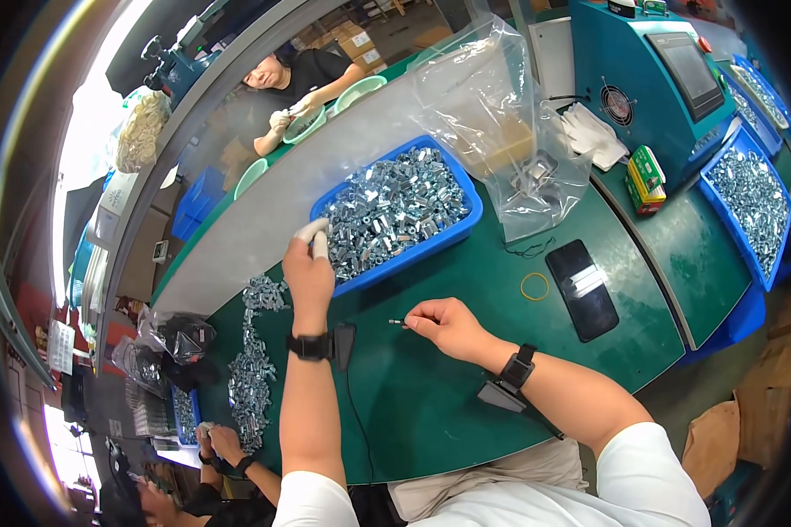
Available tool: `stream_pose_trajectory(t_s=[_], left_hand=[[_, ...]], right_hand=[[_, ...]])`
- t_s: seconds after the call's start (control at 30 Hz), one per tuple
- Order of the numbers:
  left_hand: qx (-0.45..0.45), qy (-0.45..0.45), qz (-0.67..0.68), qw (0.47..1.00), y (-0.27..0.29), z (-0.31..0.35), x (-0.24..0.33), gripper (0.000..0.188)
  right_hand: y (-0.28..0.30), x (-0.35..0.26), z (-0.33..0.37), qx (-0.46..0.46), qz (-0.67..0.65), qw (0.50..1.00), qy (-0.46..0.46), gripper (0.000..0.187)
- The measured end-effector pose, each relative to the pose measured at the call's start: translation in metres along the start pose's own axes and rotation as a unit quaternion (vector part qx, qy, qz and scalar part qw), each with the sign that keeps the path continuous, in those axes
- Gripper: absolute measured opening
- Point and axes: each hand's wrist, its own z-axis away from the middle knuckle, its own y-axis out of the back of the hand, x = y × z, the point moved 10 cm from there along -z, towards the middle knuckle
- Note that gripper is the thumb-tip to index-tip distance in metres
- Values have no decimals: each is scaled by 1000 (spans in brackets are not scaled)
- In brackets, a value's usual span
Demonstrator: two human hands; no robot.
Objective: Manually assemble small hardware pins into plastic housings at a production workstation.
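Note:
My right hand (453, 328) is over the green table, its thumb and fingers pinched on a small metal part (396, 321) that sticks out to the left. At the left rim of a blue bin (413, 257) is my left hand (309, 268), with white covers on its fingertips. Those fingers are bent together, and whatever they hold is hidden. The bin is heaped with small shiny metal parts (395, 206). To the left of my left forearm, a long strip of loose metal parts (253, 378) lies along the table.
A black phone (582, 291) and a yellow rubber band (534, 286) lie right of my right hand. Beyond them are a clear plastic bag (536, 189), white gloves (593, 136) and small boxes (646, 180). Another blue bin (747, 211) stands by a teal machine (628, 66). Co-workers sit across and at left.

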Motion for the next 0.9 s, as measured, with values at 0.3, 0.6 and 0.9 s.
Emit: stream_pose_trajectory(t_s=[0.3,0.6,0.9], left_hand=[[-51,225,269,935,11,156,-17,22],[-39,333,345,877,-11,207,-49,20],[-118,243,323,907,-24,210,-37,14]], right_hand=[[1,3,-2,-15,-68,997,-40,18],[-30,3,10,-88,61,994,-3,17],[-42,-4,15,-105,130,985,-37,17]])
